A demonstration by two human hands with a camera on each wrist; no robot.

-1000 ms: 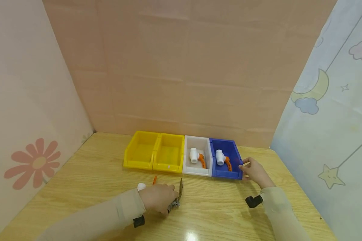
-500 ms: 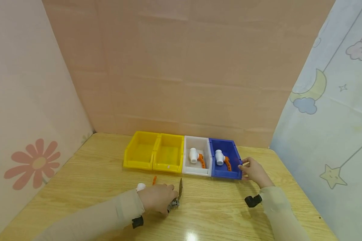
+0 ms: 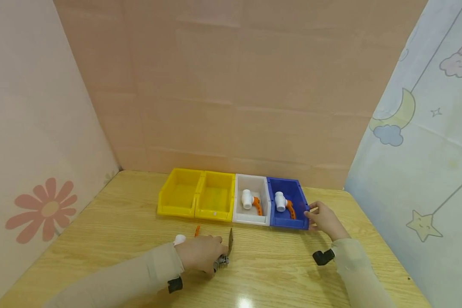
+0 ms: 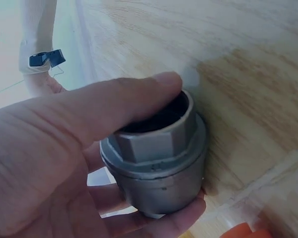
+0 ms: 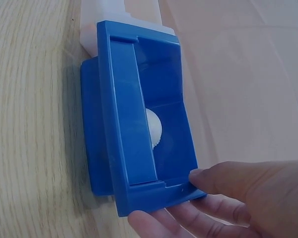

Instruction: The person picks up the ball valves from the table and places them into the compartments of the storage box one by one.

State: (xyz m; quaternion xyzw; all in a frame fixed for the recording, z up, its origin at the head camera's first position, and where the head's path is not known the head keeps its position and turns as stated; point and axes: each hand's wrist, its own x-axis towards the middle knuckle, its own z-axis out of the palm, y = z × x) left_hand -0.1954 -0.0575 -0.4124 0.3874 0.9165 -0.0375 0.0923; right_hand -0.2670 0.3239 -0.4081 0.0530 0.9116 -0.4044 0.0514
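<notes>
My left hand point(image 3: 201, 253) grips a grey metal ball valve point(image 4: 161, 153). In the left wrist view the thumb lies across its hexagonal open end, with fingers beneath the body. Its flat lever point(image 3: 230, 243) sticks up beyond the fingers in the head view. Beside that hand, a white plastic valve point(image 3: 179, 239) with an orange handle point(image 3: 197, 231) lies on the table, partly hidden. My right hand point(image 3: 325, 219) holds the right side rim of a blue bin point(image 5: 124, 119), thumb on the rim and fingers under it. Inside sits a white valve with an orange handle point(image 3: 281, 202).
Left of the blue bin stands a white bin point(image 3: 252, 220) holding another white valve with an orange handle point(image 3: 247, 199). Two yellow bins point(image 3: 177, 209) continue the row. A papered wall point(image 3: 231, 107) rises behind the wooden table point(image 3: 277, 265).
</notes>
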